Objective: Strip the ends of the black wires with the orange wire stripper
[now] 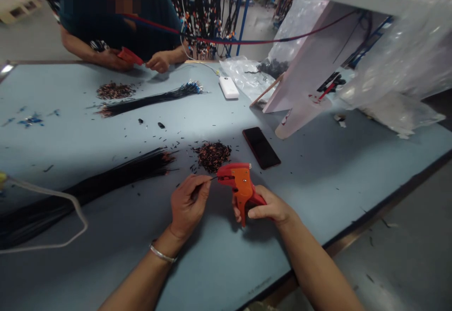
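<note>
My right hand (266, 206) is wrapped round the handles of a red and orange wire stripper (243, 184), its jaws pointing left. My left hand (189, 202) pinches a thin black wire (213, 178), whose end is at the stripper's jaws; how deep it sits inside is hidden. Just beyond the tool lies a heap of cut insulation bits (213, 156), black and copper-coloured. To the left, a long bundle of black wires (116, 177) lies on the table, with bare copper-coloured ends towards my left hand.
A smartphone (261, 147) and a white power bank (229, 87) lie beyond my hands. Across the table (318, 184), a co-worker holds a red tool (129, 56) near another wire bundle (151, 98) and scrap pile (115, 90). A white cable (76, 207) loops at left; plastic bags (391, 108) lie at right.
</note>
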`<state>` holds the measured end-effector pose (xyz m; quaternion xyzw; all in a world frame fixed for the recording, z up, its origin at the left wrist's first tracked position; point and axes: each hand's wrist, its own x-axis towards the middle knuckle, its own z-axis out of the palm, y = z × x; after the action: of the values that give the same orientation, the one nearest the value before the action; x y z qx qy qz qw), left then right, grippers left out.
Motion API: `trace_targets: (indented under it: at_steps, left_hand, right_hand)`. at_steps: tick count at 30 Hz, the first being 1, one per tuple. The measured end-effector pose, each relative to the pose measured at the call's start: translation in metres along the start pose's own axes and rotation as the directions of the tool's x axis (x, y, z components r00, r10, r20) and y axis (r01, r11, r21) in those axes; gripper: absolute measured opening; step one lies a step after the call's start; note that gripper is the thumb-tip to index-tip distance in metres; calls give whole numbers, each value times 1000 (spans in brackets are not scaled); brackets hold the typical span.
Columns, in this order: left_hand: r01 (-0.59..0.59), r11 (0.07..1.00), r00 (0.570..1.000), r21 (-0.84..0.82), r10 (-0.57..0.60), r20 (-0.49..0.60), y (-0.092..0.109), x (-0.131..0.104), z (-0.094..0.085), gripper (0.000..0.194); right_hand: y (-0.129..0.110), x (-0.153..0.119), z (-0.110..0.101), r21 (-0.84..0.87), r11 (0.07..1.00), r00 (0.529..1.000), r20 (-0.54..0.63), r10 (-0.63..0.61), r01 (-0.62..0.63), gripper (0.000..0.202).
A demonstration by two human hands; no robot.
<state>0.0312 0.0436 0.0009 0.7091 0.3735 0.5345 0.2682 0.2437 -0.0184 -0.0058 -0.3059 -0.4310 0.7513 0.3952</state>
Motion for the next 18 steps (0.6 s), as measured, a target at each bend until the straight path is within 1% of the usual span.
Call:
trace_targets:
  at_steps: [8,13,18]
  left_hand:
    - [6,1000,1000,2,-6,23,0,0,0,9]
    - [-23,1000,999,-4,24,48,-1,-2,0,10]
    - [-18,1000,999,-20,19,46,-2,-3,0,8]
  right_hand:
    - [-1,0,0,-1,1000,1000,-6,24,-24,43]
    - [0,0,2,-8,1000,1000,13,26,-26,44]
    - [2,1,2,23,999,999,16,38,-38,45]
